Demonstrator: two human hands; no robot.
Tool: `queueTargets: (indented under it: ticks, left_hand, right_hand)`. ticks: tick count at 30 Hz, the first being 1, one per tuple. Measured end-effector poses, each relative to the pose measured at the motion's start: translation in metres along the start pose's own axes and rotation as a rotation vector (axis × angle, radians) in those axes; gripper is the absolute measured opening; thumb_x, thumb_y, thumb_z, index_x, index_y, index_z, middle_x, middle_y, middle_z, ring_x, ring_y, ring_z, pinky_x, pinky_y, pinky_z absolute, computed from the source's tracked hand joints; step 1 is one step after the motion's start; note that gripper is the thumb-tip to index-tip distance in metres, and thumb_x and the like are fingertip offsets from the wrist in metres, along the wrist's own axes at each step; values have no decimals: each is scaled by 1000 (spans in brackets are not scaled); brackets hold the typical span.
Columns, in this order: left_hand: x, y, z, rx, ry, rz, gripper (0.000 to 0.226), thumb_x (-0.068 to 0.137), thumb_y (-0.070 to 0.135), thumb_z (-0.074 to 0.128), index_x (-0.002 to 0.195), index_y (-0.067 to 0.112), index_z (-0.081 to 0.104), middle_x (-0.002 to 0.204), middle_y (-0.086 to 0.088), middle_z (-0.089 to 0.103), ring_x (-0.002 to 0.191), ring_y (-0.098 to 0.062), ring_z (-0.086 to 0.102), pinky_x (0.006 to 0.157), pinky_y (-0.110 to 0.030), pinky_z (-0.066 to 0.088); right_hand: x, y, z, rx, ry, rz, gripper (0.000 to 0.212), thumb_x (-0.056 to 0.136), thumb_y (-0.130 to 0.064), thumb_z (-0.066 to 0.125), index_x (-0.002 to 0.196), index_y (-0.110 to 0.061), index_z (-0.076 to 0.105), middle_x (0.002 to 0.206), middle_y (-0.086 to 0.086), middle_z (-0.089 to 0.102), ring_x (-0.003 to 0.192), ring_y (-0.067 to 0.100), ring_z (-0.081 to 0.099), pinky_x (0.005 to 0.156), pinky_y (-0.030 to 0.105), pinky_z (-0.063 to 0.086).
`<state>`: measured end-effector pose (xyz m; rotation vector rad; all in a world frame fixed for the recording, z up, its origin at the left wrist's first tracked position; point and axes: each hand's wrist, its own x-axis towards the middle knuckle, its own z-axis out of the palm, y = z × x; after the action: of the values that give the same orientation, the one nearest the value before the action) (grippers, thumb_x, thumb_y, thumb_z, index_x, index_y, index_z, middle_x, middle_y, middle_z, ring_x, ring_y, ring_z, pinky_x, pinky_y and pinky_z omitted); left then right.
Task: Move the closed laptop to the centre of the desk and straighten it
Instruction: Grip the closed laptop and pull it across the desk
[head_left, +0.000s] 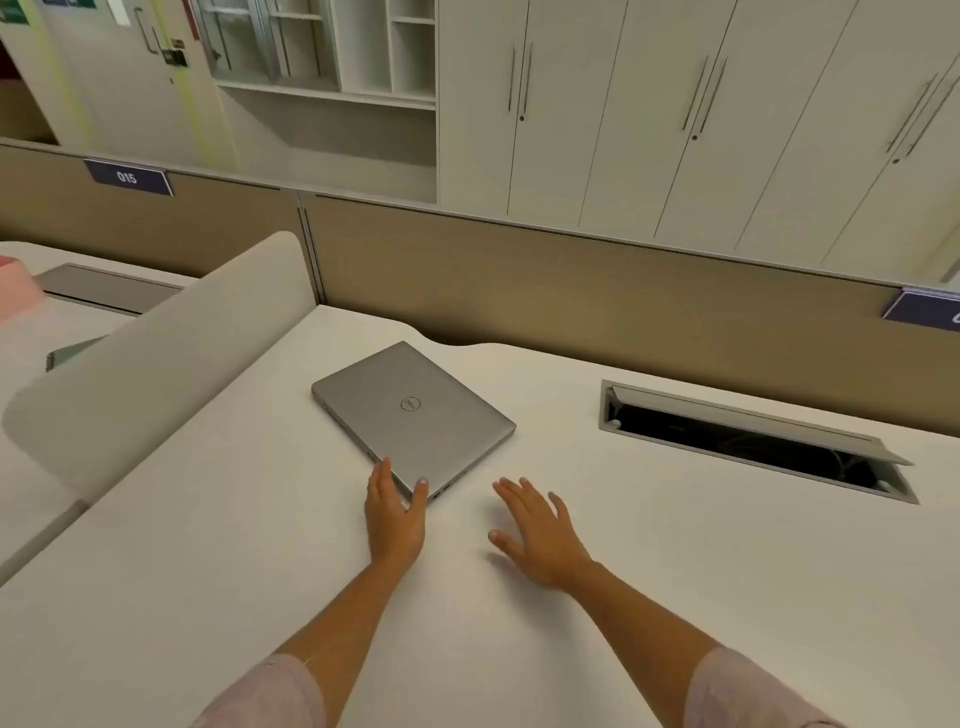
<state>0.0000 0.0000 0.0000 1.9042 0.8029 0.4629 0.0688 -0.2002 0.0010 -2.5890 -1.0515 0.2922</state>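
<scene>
- A closed grey laptop (413, 413) lies flat on the white desk (649, 582), a bit left of the middle of the frame.
- The laptop sits crooked, with one corner pointing down toward the person.
- The left hand (394, 512) is at that near corner. Its thumb rests on the lid and its fingers touch the left edge, so it pinches the corner.
- The right hand (537, 535) is just right of the laptop, not touching it. Its fingers are spread wide open over the desk top.
- Both arms come up from the bottom of the frame, with pale sleeves (748, 691) at the elbows.
- An open cable slot (753, 439) is cut into the desk on the right side.
- A tan divider wall (571, 275) runs behind the desk.
- White cupboards (675, 114) fill the upper right.
</scene>
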Motion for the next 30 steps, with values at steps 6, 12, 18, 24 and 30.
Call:
queueTargets:
  ticks: [6, 12, 18, 24, 30]
  left_hand:
    - [29, 24, 13, -193, 72, -270, 76, 93, 30, 62, 153, 13, 18, 161, -10, 13, 144, -32, 23, 116, -47, 26]
    - [56, 35, 20, -177, 34, -549, 93, 88, 43, 62, 154, 16, 2, 163, -9, -3, 148, -32, 8, 118, -50, 17]
    - [80, 46, 26, -330, 46, -638, 99, 88, 42, 64, 155, 14, -5, 163, -8, 2, 148, -28, 8, 118, -48, 16]
    - [94, 44, 23, -316, 62, -742, 93, 84, 45, 66, 151, 11, 11, 153, -16, 23, 138, -33, 27, 111, -50, 31]
    - [108, 40, 10, -406, 97, -845, 85, 80, 43, 70, 143, 11, 25, 144, -17, 31, 127, -38, 38, 102, -51, 39]
  right_hand:
    - [56, 0, -21, 172, 16, 142, 68, 100, -55, 36, 155, -25, 11, 161, 0, 25, 149, 19, 19, 120, 47, 10]
    - [101, 9, -28, 202, 59, 196, 80, 94, -48, 56, 154, -15, 15, 160, 3, 23, 146, 23, 24, 117, 47, 24]
    - [135, 18, -32, 292, 42, 305, 89, 88, -42, 67, 153, -11, 16, 159, 7, 24, 145, 26, 26, 117, 47, 24]
    - [151, 27, -29, 373, 20, 361, 64, 83, -40, 72, 133, -10, 45, 133, 10, 53, 118, 28, 51, 105, 43, 37]
    - [153, 25, -38, 512, 92, 414, 49, 74, -32, 82, 111, -10, 59, 96, 0, 59, 83, 19, 56, 67, 25, 41]
